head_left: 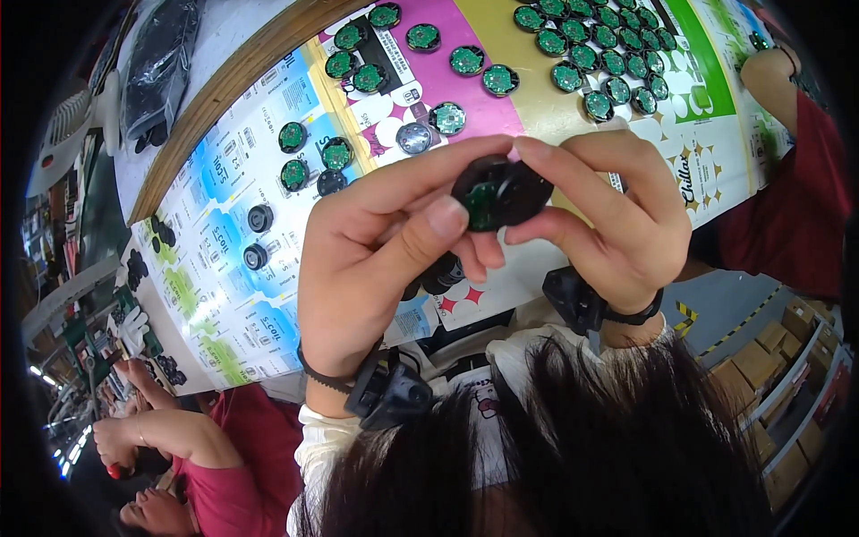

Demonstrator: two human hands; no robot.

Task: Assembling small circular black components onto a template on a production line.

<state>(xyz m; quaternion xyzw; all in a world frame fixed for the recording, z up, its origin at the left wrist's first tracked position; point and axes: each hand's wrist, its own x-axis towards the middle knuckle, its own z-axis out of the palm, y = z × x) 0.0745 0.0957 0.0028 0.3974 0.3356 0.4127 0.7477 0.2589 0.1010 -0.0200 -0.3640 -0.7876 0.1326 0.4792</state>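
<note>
Both hands are raised over the table's near side, meeting at a small round black housing (522, 194) with part of a green circuit board (481, 207) showing at its left. My left hand (371, 242) pinches the board side between thumb and fingers. On the other side, the fingers of my right hand (617, 206) close on the black rim. Whether the black part and the board are joined I cannot tell. Below the hands, dark round parts (443, 274) are partly hidden. Just beyond lie a round board unit (446, 118) and a grey-faced disc (413, 138).
Many round green-board units (584, 58) crowd the far right of the printed table cover (528, 116); several more are spread left. Black round parts (259, 217) lie at left. A wooden strip (242, 80) borders the far left. Co-workers sit at left (242, 447) and right (796, 197).
</note>
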